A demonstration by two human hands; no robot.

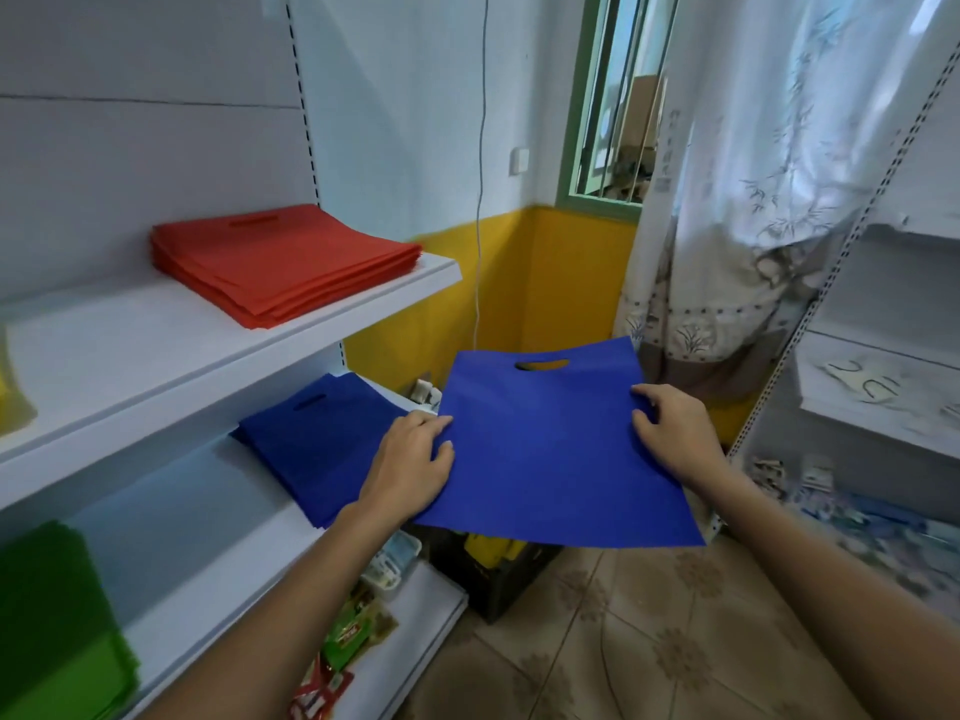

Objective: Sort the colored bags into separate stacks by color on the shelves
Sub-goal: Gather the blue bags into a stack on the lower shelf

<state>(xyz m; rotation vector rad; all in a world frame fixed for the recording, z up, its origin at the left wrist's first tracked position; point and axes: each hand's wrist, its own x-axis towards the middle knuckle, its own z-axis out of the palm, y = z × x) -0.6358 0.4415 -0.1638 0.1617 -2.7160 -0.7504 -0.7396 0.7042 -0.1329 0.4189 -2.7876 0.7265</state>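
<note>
Left hand (410,459) and right hand (670,433), grips closed, seemingly pinch opposite side edges of 1 blue bag (545,454).

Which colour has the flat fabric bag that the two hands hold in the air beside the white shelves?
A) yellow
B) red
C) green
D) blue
D: the left hand and the right hand pinch the side edges of a flat blue fabric bag with a cut-out handle, next to the stack of blue bags.
</note>
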